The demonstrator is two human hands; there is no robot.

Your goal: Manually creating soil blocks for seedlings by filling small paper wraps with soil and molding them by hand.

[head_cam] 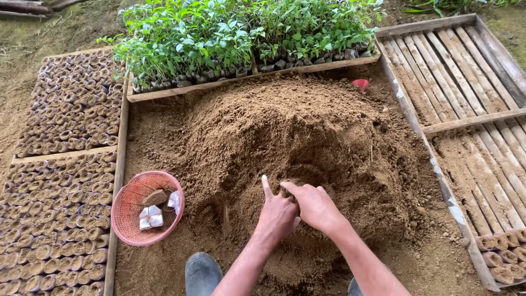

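Bags (pixel 55 219): small soil-filled bags, packed upright in rows at far left, framed by wood slats; a second block sits behind it.
Basket (pixel 147 207): pink mesh, round, on the ground just left of the soil heap; holds folded clear bags and a brown lump.
Seedlings (pixel 241 33): green, dense, in dark bags behind a plank at the top of the heap.
Soil (pixel 296 137): loose brown heap, centre, between the bag rows and the slatted bed.
Boot (pixel 203 273): grey toe, bottom edge, near the basket.
Left hand (pixel 276 216): on the near slope of the heap, thumb raised, fingers curled down into soil; grip narrow, contents hidden, cannot tell what it holds.
Right hand (pixel 315 205): touching the left hand, fingers bent over it and pressed at the soil; grip closed down, contents not visible.
Red object (pixel 360 84): small, at the heap's far right edge.
Slats (pixel 466 71): wooden bed, right, with a few filled bags at its near corner.
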